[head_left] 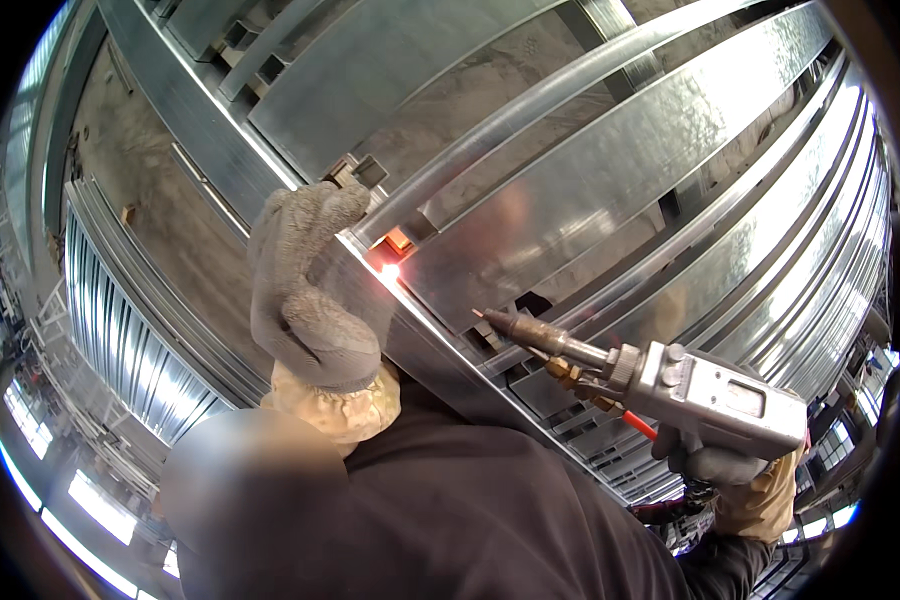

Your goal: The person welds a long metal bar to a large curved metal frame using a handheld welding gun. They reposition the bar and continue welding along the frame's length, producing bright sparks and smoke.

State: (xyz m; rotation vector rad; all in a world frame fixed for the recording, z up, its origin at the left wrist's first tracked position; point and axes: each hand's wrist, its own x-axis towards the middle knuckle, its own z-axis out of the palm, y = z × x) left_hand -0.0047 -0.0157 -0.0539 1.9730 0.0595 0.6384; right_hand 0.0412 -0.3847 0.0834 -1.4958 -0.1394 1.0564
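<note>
My left hand (310,285), in a thick grey glove, is closed over the edge of a shiny metal frame rail (435,350). Its curled fingers touch or lie beside a short square metal tube (370,172); what they grip is hidden. Just right of that glove, a bright red-orange spot glows on the rail's edge, near the end of a long flat metal bar (590,190). My right hand (715,463), also gloved, is wrapped round the handle of a welding torch (715,395). The torch's narrow nozzle points left, apart from the glowing spot.
Several long metal bars run toward the upper right, with gaps between them. A stack of ribbed metal profiles (135,320) lies on the left, beside the brown concrete floor (135,180). A red hose (638,425) shows beneath the torch.
</note>
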